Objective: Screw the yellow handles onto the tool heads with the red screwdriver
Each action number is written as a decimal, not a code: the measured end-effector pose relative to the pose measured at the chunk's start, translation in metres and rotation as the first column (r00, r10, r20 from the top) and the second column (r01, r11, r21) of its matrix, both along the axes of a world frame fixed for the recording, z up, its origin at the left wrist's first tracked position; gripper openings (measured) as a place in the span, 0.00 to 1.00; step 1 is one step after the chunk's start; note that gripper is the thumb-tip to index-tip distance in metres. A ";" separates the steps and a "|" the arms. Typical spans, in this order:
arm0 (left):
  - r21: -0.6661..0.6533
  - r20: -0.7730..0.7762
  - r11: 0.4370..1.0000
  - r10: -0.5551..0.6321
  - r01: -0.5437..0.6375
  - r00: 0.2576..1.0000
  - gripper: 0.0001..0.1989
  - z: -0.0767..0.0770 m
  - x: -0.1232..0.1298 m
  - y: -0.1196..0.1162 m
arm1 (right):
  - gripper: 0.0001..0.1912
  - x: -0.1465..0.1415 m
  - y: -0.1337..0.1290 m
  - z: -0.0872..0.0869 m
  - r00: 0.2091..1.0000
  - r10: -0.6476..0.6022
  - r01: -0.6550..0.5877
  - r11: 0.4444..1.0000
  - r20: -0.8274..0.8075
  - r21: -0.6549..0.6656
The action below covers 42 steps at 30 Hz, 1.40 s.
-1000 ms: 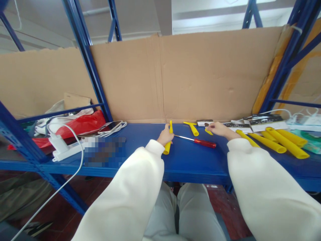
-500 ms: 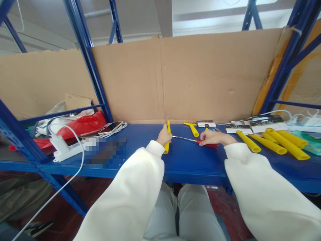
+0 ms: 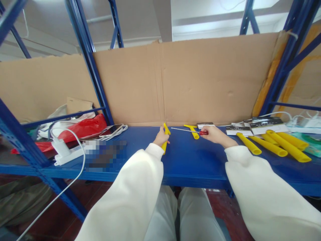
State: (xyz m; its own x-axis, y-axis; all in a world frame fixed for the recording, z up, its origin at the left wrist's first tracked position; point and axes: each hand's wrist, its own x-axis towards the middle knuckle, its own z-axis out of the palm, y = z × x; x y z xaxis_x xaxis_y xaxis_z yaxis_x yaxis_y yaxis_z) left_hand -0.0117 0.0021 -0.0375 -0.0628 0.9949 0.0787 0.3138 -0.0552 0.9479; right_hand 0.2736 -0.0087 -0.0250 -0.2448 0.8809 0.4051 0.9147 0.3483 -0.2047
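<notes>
My left hand [image 3: 161,136] is closed round a yellow T-shaped piece [image 3: 164,147], whose head shows above the fingers. In my right hand [image 3: 213,134] is a red-handled screwdriver [image 3: 185,130]; its metal shaft points left and its tip is apart from the yellow piece. Behind the shaft, a second yellow T-shaped piece [image 3: 195,134] lies on the blue shelf [image 3: 193,160]. My right hand partly hides a small white and black card [image 3: 204,125] near the cardboard.
Several yellow tubes [image 3: 288,144] lie at the right beside black and white packages [image 3: 269,125]. Cardboard [image 3: 195,80] stands along the back. At the left are a power strip [image 3: 70,155], a white cable [image 3: 81,160] and a red bag [image 3: 84,129].
The screwdriver has drawn back from the yellow piece and tilted, its shaft now higher. My right hand has risen slightly. My left hand has shifted a little left, and the yellow piece has turned.
</notes>
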 end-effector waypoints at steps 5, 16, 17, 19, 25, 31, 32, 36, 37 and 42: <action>-0.033 -0.063 0.999 -0.021 0.019 0.998 0.30 0.005 0.004 -0.006 | 0.04 -0.002 -0.003 0.001 1.000 0.015 -0.016 0.997 0.014 0.082; -0.066 0.005 0.989 -0.134 0.134 0.991 0.29 0.012 0.010 -0.016 | 0.04 -0.003 -0.006 0.003 0.999 -0.027 0.024 0.997 0.033 0.070; -0.066 0.001 0.988 -0.140 0.140 0.990 0.29 0.012 0.010 -0.016 | 0.04 -0.003 -0.006 0.003 0.999 -0.028 0.026 0.997 0.033 0.071; -0.068 -0.017 0.986 -0.154 0.152 0.988 0.29 0.011 0.010 -0.015 | 0.04 -0.002 -0.005 0.002 0.999 -0.026 0.023 0.997 0.031 0.079; -0.086 -0.088 0.978 -0.195 0.188 0.977 0.28 0.010 0.009 -0.012 | 0.02 0.003 0.002 -0.004 1.000 0.001 -0.004 0.993 0.024 0.121; -0.099 -0.080 0.974 -0.214 0.206 0.974 0.30 0.010 0.008 -0.010 | 0.02 0.002 0.000 -0.002 1.000 -0.016 0.014 0.992 0.021 0.123; -0.101 -0.083 0.973 -0.216 0.207 0.973 0.30 0.010 0.008 -0.010 | 0.02 0.002 0.000 -0.001 1.000 -0.020 0.017 0.993 0.020 0.120; -0.096 -0.089 0.976 -0.206 0.198 0.974 0.31 0.011 0.008 -0.012 | 0.02 0.002 0.000 -0.001 1.000 -0.011 0.010 0.994 0.011 0.110; -0.096 -0.089 0.976 -0.204 0.195 0.975 0.31 0.012 0.009 -0.013 | 0.02 0.003 0.001 -0.002 1.000 -0.008 0.007 0.994 0.011 0.112; -0.105 -0.084 0.977 -0.194 0.185 0.977 0.29 0.017 0.012 -0.020 | 0.02 0.005 0.003 -0.003 1.000 0.017 -0.019 0.991 0.017 0.133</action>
